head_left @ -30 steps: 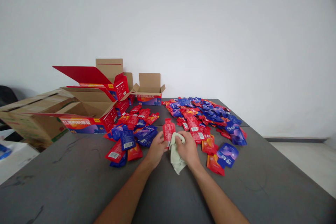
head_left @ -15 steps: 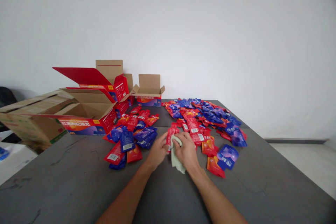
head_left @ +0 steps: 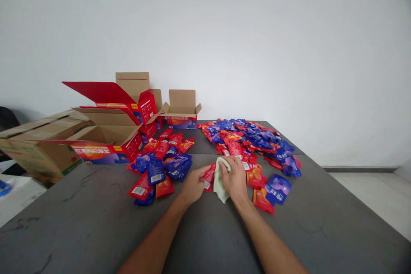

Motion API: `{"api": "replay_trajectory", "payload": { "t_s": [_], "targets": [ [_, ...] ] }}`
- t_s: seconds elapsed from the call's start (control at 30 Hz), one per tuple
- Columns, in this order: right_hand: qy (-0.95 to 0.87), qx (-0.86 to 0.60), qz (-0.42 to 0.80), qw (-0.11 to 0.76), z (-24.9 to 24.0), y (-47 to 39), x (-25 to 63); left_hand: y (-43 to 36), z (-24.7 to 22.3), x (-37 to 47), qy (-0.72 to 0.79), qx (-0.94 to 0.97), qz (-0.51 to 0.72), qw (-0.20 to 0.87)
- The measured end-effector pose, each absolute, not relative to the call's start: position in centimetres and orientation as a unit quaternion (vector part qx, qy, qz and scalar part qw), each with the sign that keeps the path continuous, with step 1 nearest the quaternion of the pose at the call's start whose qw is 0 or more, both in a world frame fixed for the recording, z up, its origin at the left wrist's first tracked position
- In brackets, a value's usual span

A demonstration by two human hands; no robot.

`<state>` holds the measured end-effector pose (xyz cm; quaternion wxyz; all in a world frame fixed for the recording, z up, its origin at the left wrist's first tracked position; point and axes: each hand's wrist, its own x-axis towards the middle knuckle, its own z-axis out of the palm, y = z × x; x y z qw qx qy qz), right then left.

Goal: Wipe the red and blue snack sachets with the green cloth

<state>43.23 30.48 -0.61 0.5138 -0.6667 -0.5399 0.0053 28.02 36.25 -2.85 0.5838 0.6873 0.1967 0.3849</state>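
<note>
A red packet (head_left: 208,178) is pinched in my left hand (head_left: 194,185), tilted a little above the grey table (head_left: 205,235). My right hand (head_left: 235,180) is closed on a pale green cloth (head_left: 219,186), whose lower end hangs beside the packet's right edge. Left of my hands lies a loose group of red and blue packets (head_left: 156,172). On the right, a larger pile of red and blue packets (head_left: 257,137) stretches toward the wall, and a blue packet (head_left: 278,189) rests at its near end.
Open red printed boxes (head_left: 102,154) stand at the left, with another open box (head_left: 182,122) at the back. A big brown carton (head_left: 41,154) is beyond the table's left edge. A white wall (head_left: 257,43) rises behind.
My right hand and the cloth have shifted slightly right and up. The red packet has tilted and now shows more clearly between my hands.
</note>
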Motion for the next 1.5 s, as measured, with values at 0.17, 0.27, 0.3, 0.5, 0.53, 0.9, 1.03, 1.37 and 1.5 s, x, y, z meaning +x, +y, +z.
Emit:
{"api": "replay_trajectory", "payload": {
  "t_s": [0.17, 0.27, 0.3, 0.5, 0.53, 0.9, 1.03, 1.37, 1.5],
  "targets": [
    [-0.585, -0.627, 0.023, 0.513, -1.7, 30.7, 42.2, 36.8, -3.4, 28.0, 0.232, 0.625, 0.423, 0.613],
    [-0.612, -0.609, 0.046, 0.503, -2.6, 30.8, 41.2, 37.3, -3.8, 27.9, 0.260, 0.578, 0.447, 0.632],
    [-0.618, -0.605, 0.055, 0.499, -2.8, 30.8, 40.9, 37.4, -3.8, 27.8, 0.267, 0.565, 0.457, 0.633],
    [-0.606, -0.616, 0.092, 0.494, -2.6, 30.4, 40.2, 37.6, -4.1, 27.7, 0.317, 0.518, 0.508, 0.611],
    [-0.600, -0.616, 0.097, 0.501, -2.5, 30.4, 40.3, 37.6, -4.1, 27.7, 0.320, 0.523, 0.516, 0.598],
    [-0.601, -0.579, 0.127, 0.536, -2.3, 30.6, 40.8, 38.6, -5.3, 27.6, 0.370, 0.567, 0.526, 0.514],
    [-0.616, -0.559, 0.159, 0.532, -2.3, 30.3, 40.1, 38.2, -5.1, 28.2, 0.327, 0.485, 0.518, 0.625],
    [-0.651, -0.566, 0.077, 0.500, -2.5, 30.4, 40.0, 36.9, -3.1, 28.0, 0.241, 0.373, 0.495, 0.747],
    [-0.587, -0.607, 0.052, 0.533, -2.3, 30.7, 41.1, 36.5, -2.8, 28.0, 0.212, 0.428, 0.462, 0.748]
  ]
}}
